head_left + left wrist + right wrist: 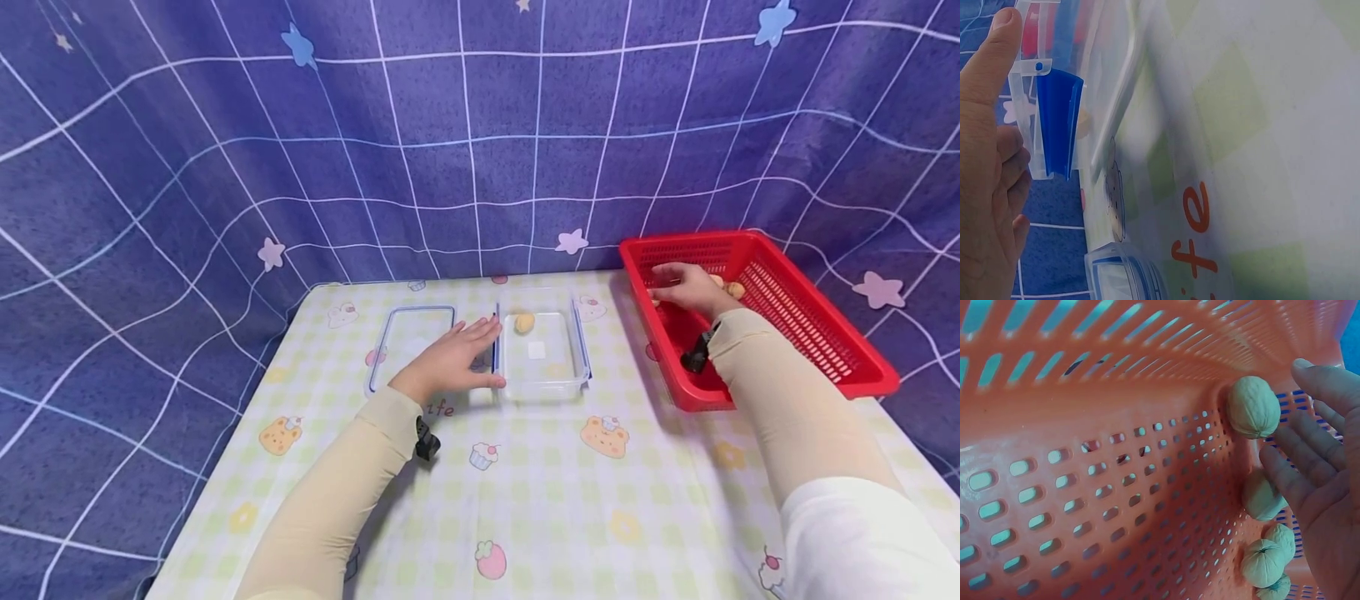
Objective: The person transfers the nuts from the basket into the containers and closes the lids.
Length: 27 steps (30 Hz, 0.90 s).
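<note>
My left hand (457,358) lies against the left side of a clear plastic container (543,388), fingers and thumb extended. In the left wrist view a blue locking flap (1059,128) hangs from the container's rim beside that hand. One walnut (524,322) sits inside the container, toward its back. Over at the right, my right hand (690,287) reaches into a red plastic basket (813,333). The right wrist view shows its loosely bent fingers close to a walnut (1254,407) at the basket wall, not closed round it. Several other walnuts (1263,562) lie nearby.
A clear lid with a blue seal (420,323) lies left of the container, partly behind the left hand. The basket's slotted walls rise around the right hand. A blue curtain (495,167) hangs behind the table, which has a patterned cloth (555,508).
</note>
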Motion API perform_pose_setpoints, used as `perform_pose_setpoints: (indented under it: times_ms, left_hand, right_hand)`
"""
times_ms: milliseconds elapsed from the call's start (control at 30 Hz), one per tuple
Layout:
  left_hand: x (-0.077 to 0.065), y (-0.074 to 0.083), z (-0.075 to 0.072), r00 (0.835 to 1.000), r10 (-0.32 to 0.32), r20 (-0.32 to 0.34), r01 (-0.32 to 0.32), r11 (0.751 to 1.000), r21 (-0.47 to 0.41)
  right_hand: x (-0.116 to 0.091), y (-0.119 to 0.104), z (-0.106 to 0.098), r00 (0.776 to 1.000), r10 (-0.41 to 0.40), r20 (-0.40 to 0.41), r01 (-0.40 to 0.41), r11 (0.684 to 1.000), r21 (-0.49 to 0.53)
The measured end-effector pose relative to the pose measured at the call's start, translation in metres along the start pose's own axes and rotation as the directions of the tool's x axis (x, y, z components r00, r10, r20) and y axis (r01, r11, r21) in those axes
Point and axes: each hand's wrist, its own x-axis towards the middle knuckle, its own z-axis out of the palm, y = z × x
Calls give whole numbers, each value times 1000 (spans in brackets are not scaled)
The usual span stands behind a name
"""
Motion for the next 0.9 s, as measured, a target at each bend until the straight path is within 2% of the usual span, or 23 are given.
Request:
perform_pose_setpoints:
  times_ms: [233, 667, 900]
  left_hand:
    - [-1, 1, -1, 1000, 3, -14, -3, 1000, -7]
    - [-2, 4, -3, 1000, -16, 22, 15, 1000, 14]
    - [-2, 4, -1, 1000, -14, 14, 15, 1000, -15]
  right_hand:
    - [6, 5, 1, 999, -5, 52, 8, 998, -56]
    - [6, 13, 7, 996, -54, 67, 64, 988, -142]
    - [10, 16, 8, 996, -55, 76, 70, 977, -203]
